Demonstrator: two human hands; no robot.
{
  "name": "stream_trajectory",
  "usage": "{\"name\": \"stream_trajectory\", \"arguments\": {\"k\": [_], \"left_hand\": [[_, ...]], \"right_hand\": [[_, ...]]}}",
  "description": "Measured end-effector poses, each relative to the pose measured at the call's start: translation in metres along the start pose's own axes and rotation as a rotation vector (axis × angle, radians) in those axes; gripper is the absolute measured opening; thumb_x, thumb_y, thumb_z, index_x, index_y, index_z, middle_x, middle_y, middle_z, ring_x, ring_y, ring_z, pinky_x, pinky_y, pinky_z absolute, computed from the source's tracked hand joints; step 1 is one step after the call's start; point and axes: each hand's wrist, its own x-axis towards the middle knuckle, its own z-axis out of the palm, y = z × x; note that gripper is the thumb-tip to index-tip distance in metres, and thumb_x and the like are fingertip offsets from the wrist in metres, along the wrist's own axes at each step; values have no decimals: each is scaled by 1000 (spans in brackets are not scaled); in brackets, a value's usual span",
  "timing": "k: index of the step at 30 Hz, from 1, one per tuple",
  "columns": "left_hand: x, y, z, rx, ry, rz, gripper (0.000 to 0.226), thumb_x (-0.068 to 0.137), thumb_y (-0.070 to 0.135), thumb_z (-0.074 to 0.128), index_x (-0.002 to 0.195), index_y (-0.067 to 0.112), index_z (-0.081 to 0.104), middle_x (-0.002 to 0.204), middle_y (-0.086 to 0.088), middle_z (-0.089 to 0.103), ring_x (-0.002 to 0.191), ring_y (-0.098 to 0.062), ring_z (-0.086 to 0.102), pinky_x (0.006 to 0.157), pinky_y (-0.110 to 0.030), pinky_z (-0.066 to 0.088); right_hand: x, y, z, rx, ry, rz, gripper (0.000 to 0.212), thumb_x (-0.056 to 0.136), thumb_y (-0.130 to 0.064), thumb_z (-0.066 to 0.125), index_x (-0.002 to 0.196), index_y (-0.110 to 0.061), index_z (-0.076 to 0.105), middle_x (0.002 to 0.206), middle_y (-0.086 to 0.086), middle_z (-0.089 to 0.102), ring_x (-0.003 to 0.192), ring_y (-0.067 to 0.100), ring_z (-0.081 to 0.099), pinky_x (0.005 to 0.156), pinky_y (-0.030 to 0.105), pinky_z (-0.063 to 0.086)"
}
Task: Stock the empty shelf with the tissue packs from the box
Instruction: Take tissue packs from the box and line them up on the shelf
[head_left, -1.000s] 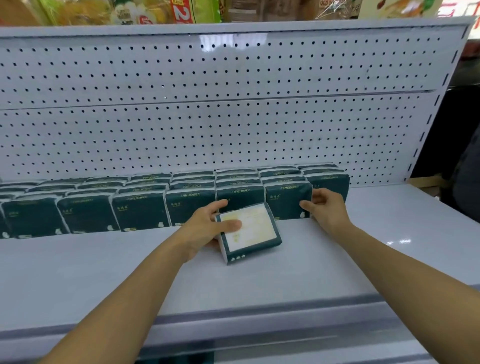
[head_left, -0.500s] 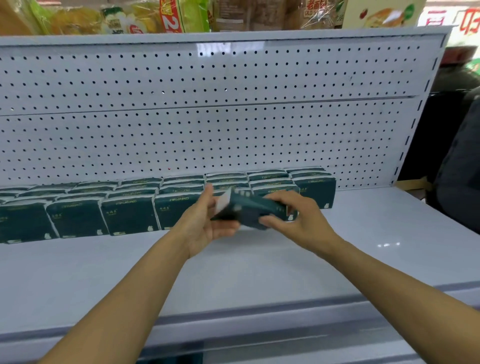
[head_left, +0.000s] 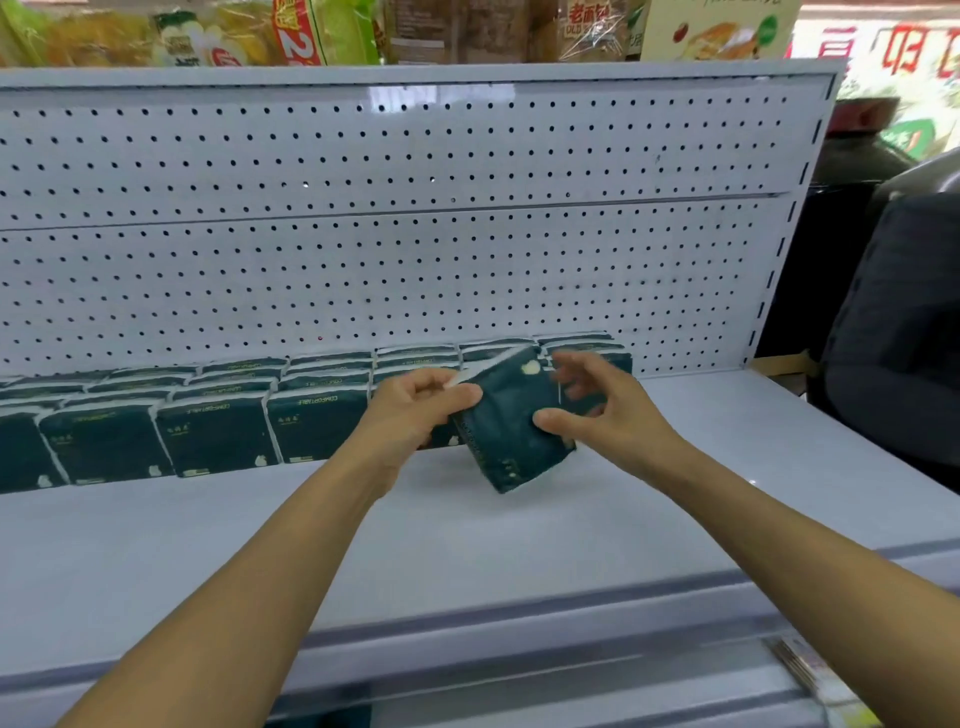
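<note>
Head view is showing me both hands holding one tilted tissue pack above the shelf, left hand pinching, right hand gripping; I am judging it needs righting beside the row.

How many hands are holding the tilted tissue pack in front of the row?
2. The left hand grips the upper left corner of the tissue pack. The right hand holds its right side, thumb on the front. No other hand is in view.
</note>
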Motion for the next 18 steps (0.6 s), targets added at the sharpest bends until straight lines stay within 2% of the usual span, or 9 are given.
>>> {"name": "stream_trajectory", "arguments": {"k": [2, 4, 7, 8, 10, 12, 14, 16, 18], "left_hand": [[5, 15, 16, 144, 3, 113, 26, 80, 26, 80, 104, 21, 70, 89, 1, 71, 64, 6, 60, 58, -11, 46], [9, 29, 34, 315, -33, 222, 36, 76, 28, 84, 107, 26, 66, 88, 5, 68, 69, 5, 57, 60, -8, 45], [14, 38, 56, 355, -105, 326, 49, 76, 33, 83, 117, 29, 56, 84, 11, 69, 72, 3, 57, 66, -11, 47], [16, 36, 61, 344, -102, 343, 50, 79, 38, 80, 121, 31, 54, 91, 13, 70, 80, 3, 59, 73, -15, 48], [22, 21, 65, 442, -10, 406, 52, 87, 50, 67, 133, 34, 46, 120, 16, 63, 106, 0, 57, 91, -27, 47], [33, -4, 61, 753, 149, 523, 62, 92, 57, 55, 145, 31, 36, 146, 11, 46, 131, -10, 44, 110, -38, 34], [45, -29, 58, 1059, 184, 557, 74, 93, 59, 51, 154, 28, 22, 160, 5, 27, 146, -17, 25, 121, -44, 15], [57, -46, 59, 1318, 131, 502, 86, 92, 62, 49, 157, 27, 6, 166, 3, 6, 152, -18, 4, 122, -47, -3], [66, -54, 60, 1475, 113, 476, 91, 92, 62, 50, 157, 27, -3, 166, 3, -4, 152, -18, -6, 120, -49, -12]], "right_hand": [[-1, -7, -13, -166, 2, -144, 79, 77, -33, 80, 141, -44, 36, 132, -21, 43, 122, 3, 41, 87, 12, 43], [-1, -16, -24, -305, -26, -247, 74, 75, -38, 79, 138, -47, 40, 124, -27, 44, 123, 2, 38, 97, 22, 39], [3, -17, -40, -409, -42, -223, 38, 77, -37, 78, 112, -37, 65, 95, -19, 59, 96, 6, 51, 79, 30, 46], [3, -11, -47, -361, -52, -181, 27, 77, -33, 78, 102, -32, 69, 89, -14, 62, 86, 8, 54, 71, 29, 48], [-1, 5, -64, -224, -50, -84, 14, 78, -24, 79, 89, -25, 70, 83, -9, 66, 75, 8, 58, 62, 25, 51], [-6, 26, -78, -95, 4, -1, 18, 80, -15, 78, 72, -26, 67, 70, -13, 65, 65, 2, 57, 59, 14, 47], [-9, 52, -87, 23, 87, 76, 35, 83, -8, 75, 60, -29, 59, 55, -17, 59, 53, -2, 52, 54, 9, 42], [-8, 74, -90, 99, 152, 155, 28, 85, -7, 72, 68, -28, 65, 59, -15, 65, 58, 1, 57, 55, 12, 44], [1, 91, -90, 135, 193, 222, 12, 86, -10, 72, 89, -22, 74, 79, -6, 74, 75, 15, 65, 64, 24, 52]]}}
